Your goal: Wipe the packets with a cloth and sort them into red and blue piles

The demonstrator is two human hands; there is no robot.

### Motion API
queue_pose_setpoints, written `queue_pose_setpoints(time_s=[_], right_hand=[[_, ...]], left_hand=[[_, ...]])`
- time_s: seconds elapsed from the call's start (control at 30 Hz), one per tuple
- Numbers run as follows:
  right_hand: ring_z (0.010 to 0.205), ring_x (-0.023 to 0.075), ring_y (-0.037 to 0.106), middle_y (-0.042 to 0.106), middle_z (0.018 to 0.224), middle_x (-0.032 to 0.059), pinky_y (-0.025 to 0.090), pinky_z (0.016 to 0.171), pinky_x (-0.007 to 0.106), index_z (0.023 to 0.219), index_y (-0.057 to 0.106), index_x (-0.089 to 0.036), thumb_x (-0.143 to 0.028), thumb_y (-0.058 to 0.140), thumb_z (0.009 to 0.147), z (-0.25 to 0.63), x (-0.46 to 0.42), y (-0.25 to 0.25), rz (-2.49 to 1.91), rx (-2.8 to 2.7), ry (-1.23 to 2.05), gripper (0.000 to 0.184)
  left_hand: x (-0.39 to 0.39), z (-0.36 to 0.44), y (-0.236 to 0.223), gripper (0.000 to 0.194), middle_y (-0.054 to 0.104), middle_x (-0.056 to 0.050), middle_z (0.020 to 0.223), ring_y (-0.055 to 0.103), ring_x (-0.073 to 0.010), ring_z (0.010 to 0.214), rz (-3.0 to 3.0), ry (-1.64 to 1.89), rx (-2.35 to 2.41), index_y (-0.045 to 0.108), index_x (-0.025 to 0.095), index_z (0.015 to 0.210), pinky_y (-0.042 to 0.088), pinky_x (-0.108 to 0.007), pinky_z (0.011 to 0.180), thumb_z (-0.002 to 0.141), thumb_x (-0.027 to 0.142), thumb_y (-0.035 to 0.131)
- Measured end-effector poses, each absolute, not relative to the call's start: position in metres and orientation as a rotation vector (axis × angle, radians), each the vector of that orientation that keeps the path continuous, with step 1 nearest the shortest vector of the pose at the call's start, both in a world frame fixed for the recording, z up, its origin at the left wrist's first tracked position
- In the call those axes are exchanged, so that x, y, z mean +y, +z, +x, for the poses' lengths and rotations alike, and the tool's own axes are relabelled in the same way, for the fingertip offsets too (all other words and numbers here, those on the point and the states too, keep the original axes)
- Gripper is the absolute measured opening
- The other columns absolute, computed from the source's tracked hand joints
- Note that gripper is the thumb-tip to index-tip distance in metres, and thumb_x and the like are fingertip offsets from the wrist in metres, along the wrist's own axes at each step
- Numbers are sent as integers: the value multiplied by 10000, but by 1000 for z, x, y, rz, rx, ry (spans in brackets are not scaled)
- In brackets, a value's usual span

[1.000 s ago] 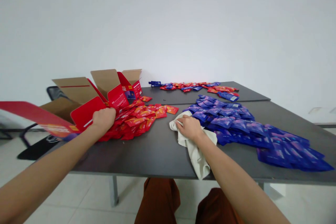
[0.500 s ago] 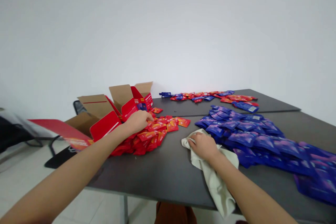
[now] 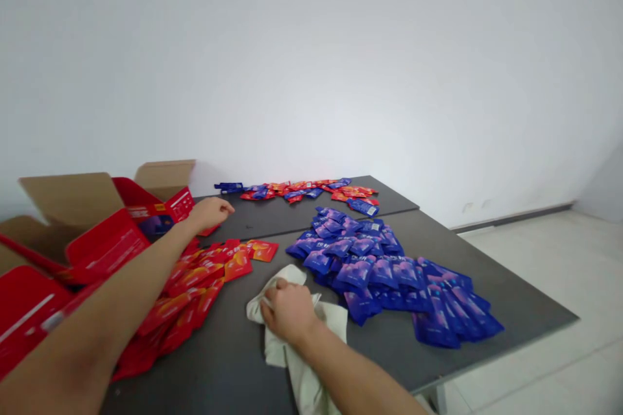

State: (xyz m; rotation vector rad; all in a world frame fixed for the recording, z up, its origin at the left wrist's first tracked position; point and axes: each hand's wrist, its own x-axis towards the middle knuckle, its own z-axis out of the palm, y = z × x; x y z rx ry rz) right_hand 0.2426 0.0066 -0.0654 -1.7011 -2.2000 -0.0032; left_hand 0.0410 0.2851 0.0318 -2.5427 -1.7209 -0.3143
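Observation:
My left hand (image 3: 210, 212) reaches out over the far end of the pile of red sachets (image 3: 195, 285), beside the open red carton (image 3: 146, 214). Its fingers are curled loosely; whether they hold a sachet is unclear. My right hand (image 3: 288, 311) lies closed on a pale cloth (image 3: 302, 337) spread on the dark table (image 3: 379, 363), its fingers bunching the fabric. A large pile of blue sachets (image 3: 379, 266) lies just right of the cloth.
A mixed row of red and blue sachets (image 3: 302, 189) lies along the table's far edge. Open cardboard flaps (image 3: 73, 189) rise at the left. The table's right corner (image 3: 569, 319) drops to a tiled floor. A white wall is behind.
My head has turned right, so everything shifts left in view. My left hand has moved from the near red pile further out past the carton. My right hand stays on the cloth.

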Motion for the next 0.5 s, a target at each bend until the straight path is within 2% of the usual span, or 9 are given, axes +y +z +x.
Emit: queue_pose_setpoints(time_s=[0.13, 0.27, 0.37, 0.5], right_hand=[[695, 213, 642, 650, 840, 55, 513, 588, 321, 875, 650, -214, -450, 462, 850, 229, 7, -75, -1536, -2312, 25, 302], [686, 213, 631, 630, 824, 37, 524, 592, 336, 857, 626, -223, -462, 480, 830, 225, 11, -86, -1459, -2321, 73, 281], [708, 211, 627, 622, 833, 32, 527, 618, 336, 861, 616, -223, -453, 512, 816, 225, 15, -92, -1446, -2310, 99, 256], [669, 196, 622, 621, 811, 23, 513, 589, 295, 827, 627, -229, -445, 585, 761, 220, 25, -105, -1471, -2309, 126, 230]], left_hand=[[335, 65, 19, 362, 718, -76, 1044, 630, -276, 1022, -2473, -397, -1894, 743, 238, 954, 469, -316, 859, 754, 411, 497], [374, 90, 6, 538, 657, -177, 1172, 587, -333, 1114, -2361, -505, -2204, 716, 133, 1044, 455, -378, 902, 806, 502, 406], [400, 108, -4, 647, 619, -223, 1218, 557, -343, 1160, -2346, -503, -2257, 670, 78, 1133, 436, -399, 932, 835, 545, 337], [429, 128, -16, 753, 531, -254, 1323, 401, -362, 1314, -2280, -485, -2229, 521, 51, 1327, 294, -468, 1064, 840, 589, 317]])
